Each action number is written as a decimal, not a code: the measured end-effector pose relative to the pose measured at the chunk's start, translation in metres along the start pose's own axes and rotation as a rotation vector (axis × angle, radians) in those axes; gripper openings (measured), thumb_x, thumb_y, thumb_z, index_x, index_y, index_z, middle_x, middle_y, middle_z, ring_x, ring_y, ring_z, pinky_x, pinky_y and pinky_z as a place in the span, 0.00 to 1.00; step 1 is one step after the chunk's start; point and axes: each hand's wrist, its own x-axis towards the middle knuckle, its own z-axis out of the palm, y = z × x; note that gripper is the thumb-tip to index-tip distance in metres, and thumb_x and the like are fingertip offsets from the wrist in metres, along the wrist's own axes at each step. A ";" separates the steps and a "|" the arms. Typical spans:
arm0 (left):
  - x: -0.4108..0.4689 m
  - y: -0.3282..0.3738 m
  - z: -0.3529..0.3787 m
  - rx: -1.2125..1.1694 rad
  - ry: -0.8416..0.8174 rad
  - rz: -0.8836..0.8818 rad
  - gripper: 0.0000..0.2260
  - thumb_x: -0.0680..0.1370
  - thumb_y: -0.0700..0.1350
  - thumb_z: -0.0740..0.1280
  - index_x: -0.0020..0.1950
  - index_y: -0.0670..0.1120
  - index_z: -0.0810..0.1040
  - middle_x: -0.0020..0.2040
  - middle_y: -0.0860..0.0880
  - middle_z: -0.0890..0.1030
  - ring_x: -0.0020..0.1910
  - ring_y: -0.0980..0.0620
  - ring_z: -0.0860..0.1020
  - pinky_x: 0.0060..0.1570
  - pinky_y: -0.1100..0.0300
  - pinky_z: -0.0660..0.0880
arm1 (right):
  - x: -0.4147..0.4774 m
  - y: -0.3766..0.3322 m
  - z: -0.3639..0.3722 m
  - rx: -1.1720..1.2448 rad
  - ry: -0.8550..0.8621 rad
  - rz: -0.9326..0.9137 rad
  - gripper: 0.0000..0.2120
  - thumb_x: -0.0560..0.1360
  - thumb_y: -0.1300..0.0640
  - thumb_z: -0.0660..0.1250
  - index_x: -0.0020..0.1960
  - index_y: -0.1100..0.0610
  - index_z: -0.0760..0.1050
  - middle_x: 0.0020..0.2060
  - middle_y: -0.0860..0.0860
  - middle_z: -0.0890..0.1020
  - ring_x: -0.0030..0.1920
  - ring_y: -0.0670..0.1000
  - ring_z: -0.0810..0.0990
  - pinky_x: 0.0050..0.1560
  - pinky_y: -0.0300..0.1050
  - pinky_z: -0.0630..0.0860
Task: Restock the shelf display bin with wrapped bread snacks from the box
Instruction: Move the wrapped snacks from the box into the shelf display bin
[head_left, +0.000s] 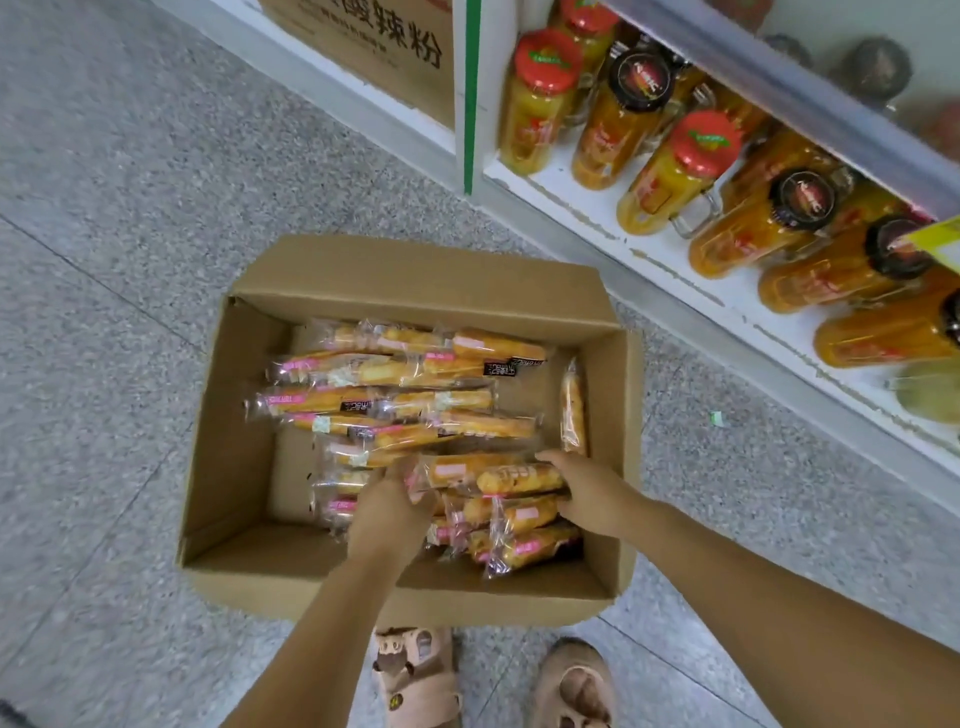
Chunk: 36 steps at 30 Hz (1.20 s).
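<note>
While the cardboard box (234, 415) sat open on the speckled floor (104, 260) just in front of the shelf (576, 208), the person reached into it with both arms. Left hand (387, 506) and right hand (589, 493) each had the grip clamped on opposite ends of several wrapped bread snacks (498, 478) at the box's near right; the rest of them lay loose across its bottom. Jars (670, 176) of orange contents stood on the shelf's lowest board.

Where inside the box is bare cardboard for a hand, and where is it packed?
Bare box floor: along the left wall beside the snack pile, and between pile and lone snack at the right wall. Crowded: centre and near right, where left hand and right hand grip snacks.
</note>
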 end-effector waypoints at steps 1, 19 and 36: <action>0.010 0.002 0.004 0.012 0.000 0.019 0.20 0.77 0.48 0.64 0.69 0.53 0.67 0.60 0.46 0.76 0.49 0.45 0.80 0.46 0.51 0.80 | 0.012 0.003 0.006 -0.012 -0.022 -0.015 0.32 0.75 0.63 0.63 0.75 0.51 0.57 0.70 0.51 0.68 0.68 0.52 0.69 0.64 0.41 0.68; 0.066 0.016 0.018 0.191 -0.459 -0.084 0.20 0.75 0.57 0.66 0.54 0.40 0.74 0.42 0.46 0.77 0.38 0.50 0.76 0.44 0.57 0.75 | 0.061 0.019 0.017 -0.123 -0.107 -0.209 0.15 0.70 0.60 0.67 0.48 0.49 0.63 0.39 0.48 0.71 0.40 0.50 0.71 0.38 0.46 0.67; -0.065 0.034 -0.073 -0.477 -0.462 -0.034 0.31 0.59 0.72 0.69 0.53 0.53 0.77 0.47 0.50 0.84 0.46 0.51 0.82 0.56 0.52 0.76 | -0.060 -0.027 -0.040 0.618 0.144 -0.113 0.36 0.68 0.58 0.73 0.69 0.38 0.61 0.56 0.44 0.78 0.57 0.49 0.78 0.59 0.45 0.75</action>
